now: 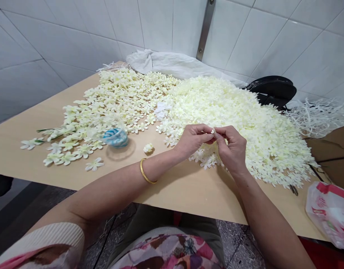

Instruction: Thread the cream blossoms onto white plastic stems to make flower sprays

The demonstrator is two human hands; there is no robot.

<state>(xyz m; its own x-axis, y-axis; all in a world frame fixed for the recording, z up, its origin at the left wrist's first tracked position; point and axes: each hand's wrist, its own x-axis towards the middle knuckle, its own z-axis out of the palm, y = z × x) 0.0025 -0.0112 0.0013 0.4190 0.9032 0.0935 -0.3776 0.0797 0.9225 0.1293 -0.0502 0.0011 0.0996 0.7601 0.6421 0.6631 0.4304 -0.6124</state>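
Observation:
My left hand point(193, 140) and my right hand point(230, 147) meet at the front of a large heap of pale artificial flowers point(213, 101). Between the fingertips of both hands is a small white flower piece point(213, 131), mostly covered by the fingers. Both hands are closed in a pinch on it. Left of my left wrist, a small cream flower cluster point(148, 148) lies on the table. Beyond it stands a small clear bowl with blue and white contents point(115, 138).
Loose flowers point(118, 93) spread over the table's left side point(29, 112). Along the wall lies white sheeting point(172, 63). A black round object point(272, 89) and white strips point(323, 116) are at the back right. Scissor-like handles point(293, 189) and a red-and-white plastic packet point(330, 213) are by the right edge.

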